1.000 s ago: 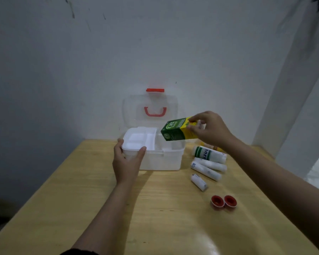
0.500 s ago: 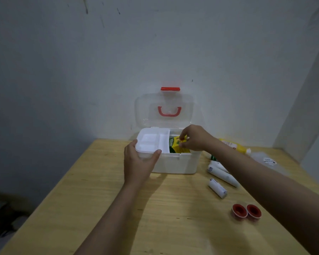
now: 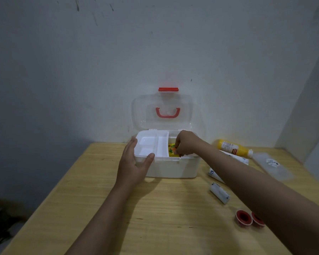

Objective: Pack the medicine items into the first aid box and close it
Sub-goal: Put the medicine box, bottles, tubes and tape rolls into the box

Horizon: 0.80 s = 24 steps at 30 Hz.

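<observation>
Left hand [image 3: 132, 165] spread open, right hand [image 3: 185, 144] fingers curled down

A pale wooden table [image 3: 92, 214] stands against a scuffed white wall [image 3: 118, 61] in dim light.

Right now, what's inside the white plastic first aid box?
A white divided tray sits inside the first aid box; beside it a yellow carton. The right hand covers the rest.

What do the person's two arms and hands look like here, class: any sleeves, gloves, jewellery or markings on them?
Both forearms are bare up to the bottom edge of the picture, with no sleeve showing. The left hand and right hand wear no gloves. No ring, watch, bracelet or marking shows on the parts in view. The right hand's fingertips are partly hidden inside the first aid box, so rings there cannot be ruled out.
</observation>
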Each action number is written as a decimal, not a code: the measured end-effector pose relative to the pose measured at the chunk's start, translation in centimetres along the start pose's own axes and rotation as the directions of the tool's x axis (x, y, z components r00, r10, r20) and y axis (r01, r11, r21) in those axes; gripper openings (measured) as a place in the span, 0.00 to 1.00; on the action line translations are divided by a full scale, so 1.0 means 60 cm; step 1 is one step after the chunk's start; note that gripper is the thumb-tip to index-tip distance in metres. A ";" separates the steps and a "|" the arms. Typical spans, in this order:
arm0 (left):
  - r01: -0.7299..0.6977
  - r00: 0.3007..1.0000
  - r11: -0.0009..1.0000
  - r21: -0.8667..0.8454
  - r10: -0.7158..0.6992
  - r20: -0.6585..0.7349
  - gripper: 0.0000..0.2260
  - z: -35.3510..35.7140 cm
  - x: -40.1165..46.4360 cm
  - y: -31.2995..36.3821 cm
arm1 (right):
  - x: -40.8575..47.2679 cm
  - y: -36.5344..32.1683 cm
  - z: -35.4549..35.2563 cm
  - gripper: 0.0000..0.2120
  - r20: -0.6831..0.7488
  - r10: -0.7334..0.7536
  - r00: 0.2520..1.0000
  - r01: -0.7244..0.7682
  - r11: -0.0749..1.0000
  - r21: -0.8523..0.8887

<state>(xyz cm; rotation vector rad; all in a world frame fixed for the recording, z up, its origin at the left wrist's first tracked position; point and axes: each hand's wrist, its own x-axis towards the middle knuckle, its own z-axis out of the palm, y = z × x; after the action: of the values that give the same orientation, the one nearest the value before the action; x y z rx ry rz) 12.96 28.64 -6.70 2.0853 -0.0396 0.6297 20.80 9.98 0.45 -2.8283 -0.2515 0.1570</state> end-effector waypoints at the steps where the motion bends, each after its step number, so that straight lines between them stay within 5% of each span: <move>1: 0.005 1.000 1.000 -0.015 -0.005 -0.004 0.34 0.001 0.000 0.000 | -0.001 0.000 -0.003 0.10 0.021 0.005 1.000 -0.005 1.000 0.015; 3: 0.015 1.000 0.999 -0.044 -0.016 -0.010 0.33 0.002 -0.001 -0.001 | -0.008 0.000 -0.014 0.13 0.025 -0.011 1.000 0.010 0.999 0.050; 11: 0.014 1.000 0.994 -0.104 -0.015 -0.011 0.32 0.001 -0.005 0.003 | -0.114 0.112 -0.099 0.11 -0.375 0.012 0.927 0.100 0.956 0.277; 16: 0.024 1.000 0.994 -0.102 -0.025 -0.002 0.32 0.001 -0.007 0.002 | -0.163 0.249 -0.060 0.09 -0.356 0.170 0.919 -0.090 0.969 0.231; 20: 0.028 1.000 0.995 -0.091 -0.029 -0.004 0.32 0.001 -0.007 0.004 | -0.192 0.341 -0.028 0.13 -0.459 0.317 0.830 -0.270 0.948 0.165; 24: 0.034 0.999 0.995 -0.096 -0.034 -0.002 0.31 0.000 -0.007 0.005 | -0.213 0.391 0.008 0.19 -0.381 0.489 0.785 -0.466 0.871 0.158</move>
<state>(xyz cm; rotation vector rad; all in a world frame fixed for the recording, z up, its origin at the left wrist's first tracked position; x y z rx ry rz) 12.52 28.36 -6.66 1.9881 -0.0319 0.5994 11.89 -14.38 -6.07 -2.7194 0.5640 -0.3239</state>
